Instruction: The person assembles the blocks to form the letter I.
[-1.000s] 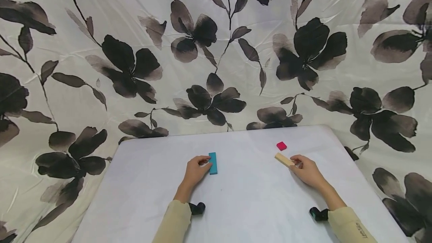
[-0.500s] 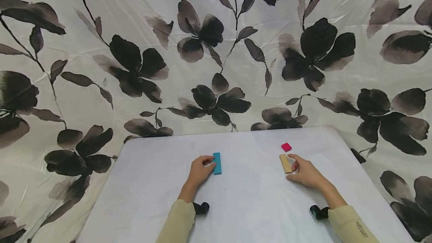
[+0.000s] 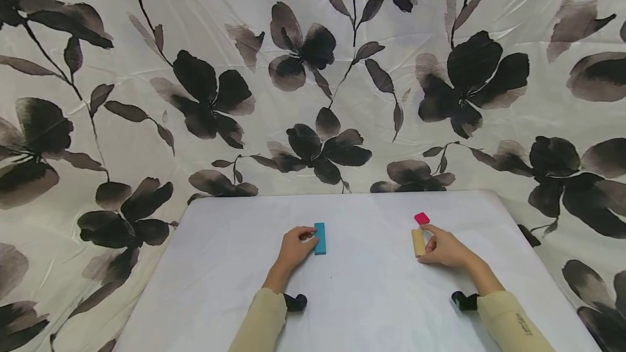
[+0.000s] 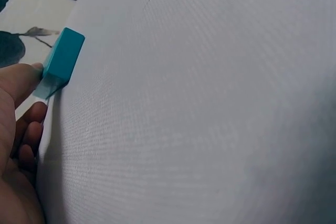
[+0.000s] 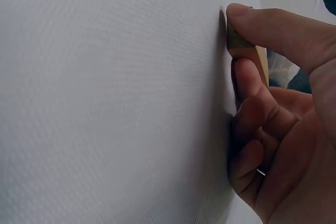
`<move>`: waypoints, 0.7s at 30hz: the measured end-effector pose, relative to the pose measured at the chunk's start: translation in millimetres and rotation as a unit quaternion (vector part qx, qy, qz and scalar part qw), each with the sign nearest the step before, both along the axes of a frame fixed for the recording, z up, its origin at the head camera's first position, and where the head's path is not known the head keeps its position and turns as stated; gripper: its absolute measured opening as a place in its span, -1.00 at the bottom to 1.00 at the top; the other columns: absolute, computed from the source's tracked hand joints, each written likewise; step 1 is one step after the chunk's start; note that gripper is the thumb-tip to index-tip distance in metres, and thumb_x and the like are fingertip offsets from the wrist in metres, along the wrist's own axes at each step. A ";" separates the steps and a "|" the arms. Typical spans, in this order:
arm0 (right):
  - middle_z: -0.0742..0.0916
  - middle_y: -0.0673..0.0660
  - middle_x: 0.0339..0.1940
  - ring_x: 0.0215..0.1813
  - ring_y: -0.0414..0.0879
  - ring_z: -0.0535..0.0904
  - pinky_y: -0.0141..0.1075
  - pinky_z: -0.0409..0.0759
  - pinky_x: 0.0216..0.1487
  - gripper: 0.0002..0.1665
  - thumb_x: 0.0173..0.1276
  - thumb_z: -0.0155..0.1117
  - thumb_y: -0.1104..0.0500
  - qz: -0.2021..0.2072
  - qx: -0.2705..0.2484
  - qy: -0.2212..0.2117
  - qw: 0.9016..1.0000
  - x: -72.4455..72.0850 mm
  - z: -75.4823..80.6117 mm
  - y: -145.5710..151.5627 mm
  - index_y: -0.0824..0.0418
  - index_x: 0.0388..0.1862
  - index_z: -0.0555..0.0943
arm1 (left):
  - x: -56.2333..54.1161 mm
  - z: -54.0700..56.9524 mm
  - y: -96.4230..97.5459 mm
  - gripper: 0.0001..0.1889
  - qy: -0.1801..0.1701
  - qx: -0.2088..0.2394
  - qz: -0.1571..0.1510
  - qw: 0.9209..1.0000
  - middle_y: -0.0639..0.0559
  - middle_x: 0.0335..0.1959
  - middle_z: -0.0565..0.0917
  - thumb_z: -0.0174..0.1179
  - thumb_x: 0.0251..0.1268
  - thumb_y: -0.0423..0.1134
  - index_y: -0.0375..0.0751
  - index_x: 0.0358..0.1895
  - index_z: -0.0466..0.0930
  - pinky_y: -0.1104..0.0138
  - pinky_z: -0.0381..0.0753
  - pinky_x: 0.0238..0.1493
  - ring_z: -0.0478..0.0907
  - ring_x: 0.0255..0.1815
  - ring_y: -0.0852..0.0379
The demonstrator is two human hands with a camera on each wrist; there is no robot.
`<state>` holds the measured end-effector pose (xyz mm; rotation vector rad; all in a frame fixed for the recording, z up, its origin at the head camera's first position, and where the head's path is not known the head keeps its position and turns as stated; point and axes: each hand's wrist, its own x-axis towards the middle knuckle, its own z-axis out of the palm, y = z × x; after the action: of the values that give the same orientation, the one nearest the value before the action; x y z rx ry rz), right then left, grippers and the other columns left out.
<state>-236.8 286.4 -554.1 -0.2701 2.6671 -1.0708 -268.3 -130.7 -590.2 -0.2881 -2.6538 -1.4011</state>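
Note:
My left hand [image 3: 295, 247] is at the left long side of a blue rectangular block [image 3: 320, 239] on the white table, thumb and index fingertip at that edge. In the left wrist view the thumb lies against the blue block [image 4: 65, 59], the other fingers curled below. My right hand [image 3: 444, 247] holds a light wooden block [image 3: 418, 243], thumb at its near end and index finger at its far end. Up close, the thumb covers much of the wooden block [image 5: 261, 60]; the other fingers curl beneath. Just beyond the wooden block lies a small red block [image 3: 421, 218].
The table [image 3: 362, 297] is covered in smooth white cloth. Behind it hangs a curtain [image 3: 303, 102] with dark flower prints. Black wrist devices sit at the left cuff [image 3: 295, 303] and the right cuff [image 3: 464, 301].
The right hand has turned the wooden block from slanted to nearly straight, its fingers spreading from the near end to both ends. The left hand stays at the blue block. The head view has panned left.

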 end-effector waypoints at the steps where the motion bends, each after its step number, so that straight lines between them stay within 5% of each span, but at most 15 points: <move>1: 0.57 0.03 -0.52 -0.44 -0.10 0.45 -0.24 0.43 -0.38 0.10 -0.04 0.61 0.17 0.001 0.001 -0.001 1.000 -0.3 0.2 -0.4 0.46 0.40 0.20 | 0.1 -0.6 -0.5 -0.75 0.000 -0.003 0.000 1.000 0.05 -0.26 0.64 0.38 0.18 -0.28 -0.18 -0.06 0.72 0.22 0.56 -0.08 0.54 -0.20 0.11; 14: 0.54 0.07 -0.45 -0.38 -0.08 0.44 -0.23 0.41 -0.34 0.01 -0.09 0.65 0.13 -0.023 0.000 0.006 1.000 -0.1 -6.1 -5.9 0.40 0.29 0.34 | 0.3 -2.4 -0.1 -0.74 -0.017 -0.004 0.001 1.000 0.08 -0.25 0.64 0.39 0.18 -0.26 -0.15 -0.05 0.72 0.25 0.54 -0.07 0.53 -0.19 0.15; 21: 0.54 0.07 -0.42 -0.34 -0.08 0.42 -0.24 0.39 -0.30 -0.02 -0.07 0.64 0.10 -0.015 -0.009 0.036 0.999 3.3 -3.1 -16.7 0.40 0.29 0.36 | 2.9 2.2 0.7 -0.74 0.002 0.001 -0.004 1.000 -0.01 -0.23 0.65 0.38 0.18 -0.29 -0.22 -0.05 0.71 0.15 0.55 -0.08 0.54 -0.18 0.05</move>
<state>-233.5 269.7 -557.2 -0.2768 2.7338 -1.1148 -265.4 -130.0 -588.0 -0.3003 -2.6500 -1.4046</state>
